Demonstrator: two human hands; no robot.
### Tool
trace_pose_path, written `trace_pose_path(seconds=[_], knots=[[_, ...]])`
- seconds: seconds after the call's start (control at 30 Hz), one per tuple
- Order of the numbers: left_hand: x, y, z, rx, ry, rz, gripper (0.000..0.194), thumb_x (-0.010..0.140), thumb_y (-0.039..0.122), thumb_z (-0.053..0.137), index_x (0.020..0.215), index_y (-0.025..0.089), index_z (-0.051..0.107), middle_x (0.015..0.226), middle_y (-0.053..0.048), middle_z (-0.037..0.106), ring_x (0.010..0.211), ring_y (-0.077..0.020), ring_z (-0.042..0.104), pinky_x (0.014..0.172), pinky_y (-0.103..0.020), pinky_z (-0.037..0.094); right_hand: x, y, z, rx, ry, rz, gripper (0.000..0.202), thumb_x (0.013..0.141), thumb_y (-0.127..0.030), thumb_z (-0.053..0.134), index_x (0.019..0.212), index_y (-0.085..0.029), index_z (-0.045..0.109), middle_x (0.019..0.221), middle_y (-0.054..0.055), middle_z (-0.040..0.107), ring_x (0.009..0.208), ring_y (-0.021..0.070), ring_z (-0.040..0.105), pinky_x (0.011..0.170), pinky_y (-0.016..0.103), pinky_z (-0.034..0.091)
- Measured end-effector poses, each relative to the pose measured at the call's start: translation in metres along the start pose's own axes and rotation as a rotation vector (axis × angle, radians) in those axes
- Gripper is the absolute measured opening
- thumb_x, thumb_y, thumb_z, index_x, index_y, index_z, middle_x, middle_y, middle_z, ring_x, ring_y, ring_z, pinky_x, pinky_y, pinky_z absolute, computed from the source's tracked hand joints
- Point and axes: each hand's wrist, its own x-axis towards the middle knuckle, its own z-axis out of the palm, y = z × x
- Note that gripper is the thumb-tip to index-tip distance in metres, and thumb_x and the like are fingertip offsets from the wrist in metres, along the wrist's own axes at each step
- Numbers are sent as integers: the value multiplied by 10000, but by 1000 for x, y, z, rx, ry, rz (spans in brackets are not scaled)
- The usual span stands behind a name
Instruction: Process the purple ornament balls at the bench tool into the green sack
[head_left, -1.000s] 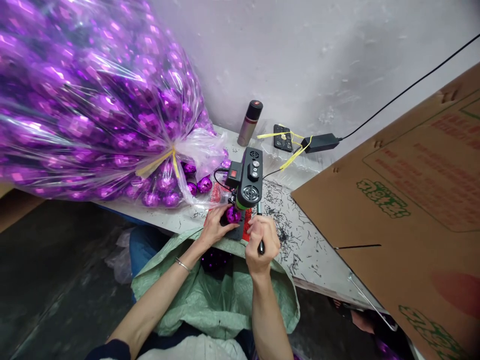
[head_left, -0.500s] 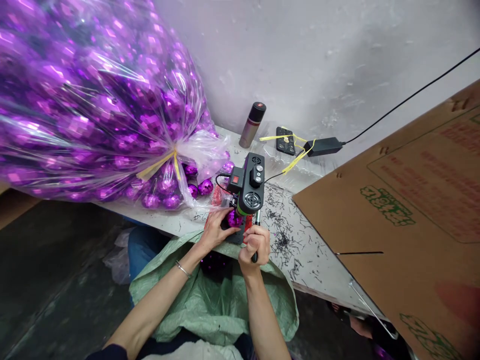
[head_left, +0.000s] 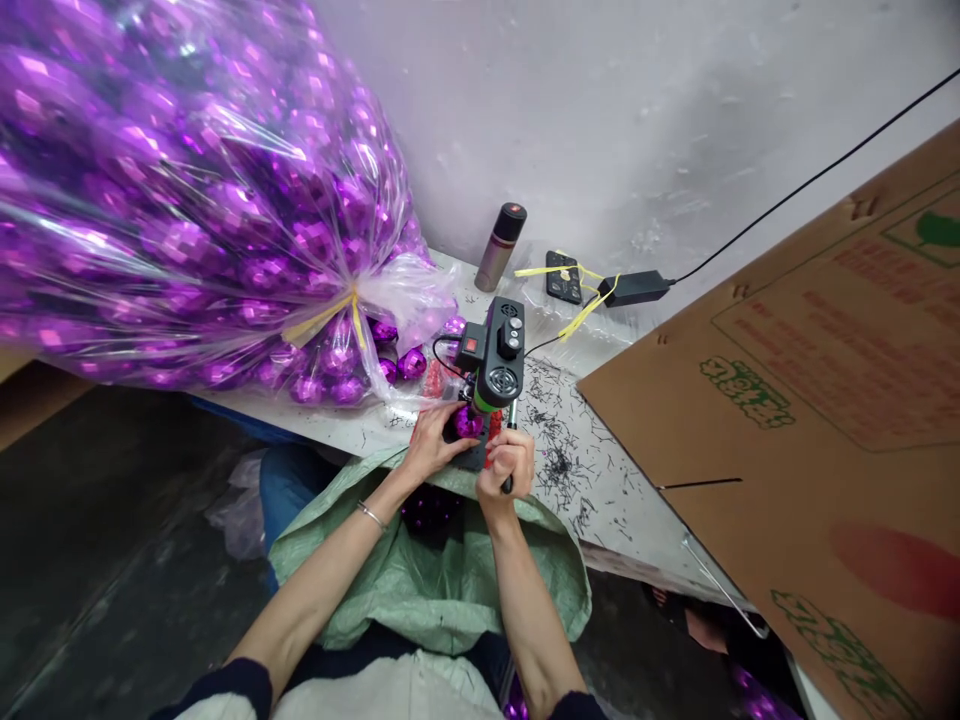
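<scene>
A small black bench drill press (head_left: 502,355) with a red switch stands on the white table. Under its head sits a shiny purple faceted ball (head_left: 469,422), gripped between the thumb and fingers of my left hand (head_left: 431,442). My right hand (head_left: 508,462) is wrapped round the black-ended lever (head_left: 512,415) on the machine's right side. Where the tool meets the ball is hidden by the machine's head. An open green woven sack (head_left: 450,590) lies across my lap below both hands, with purple balls dimly visible inside.
A large clear bag (head_left: 187,220) of purple balls, tied with yellow string, fills the left. Behind the machine are a spray can (head_left: 500,247), a black phone-like object (head_left: 562,277) and a power adapter (head_left: 636,288). Black shavings (head_left: 559,460) litter the table beside a cardboard box (head_left: 787,400).
The view has shifted slightly, so the whole scene sits a little higher. My left hand stays on the ball and my right hand on the lever, with hardly any movement.
</scene>
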Motion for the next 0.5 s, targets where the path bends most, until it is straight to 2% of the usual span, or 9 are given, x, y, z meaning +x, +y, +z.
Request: trace_pose_path(seconds=[0.33,0.5], knots=[[6,3,-3,0,-41,-2,626,729,406,860,1268,185,629,1258,-129,707,1197,-320,644,1057,-460,456,-3,4,4,-19,-4,41,325,1016,-313,321,708,-242,395,719,-4,490,639,141,542,605,305,486],[8,3,-3,1,-43,7,619,736,373,852,1276,175,621,1256,-127,704,1186,-316,644,1057,-457,452,1,-1,1,-9,-28,2,340,1005,-319,370,681,-232,430,714,5,522,639,143,544,599,306,459]])
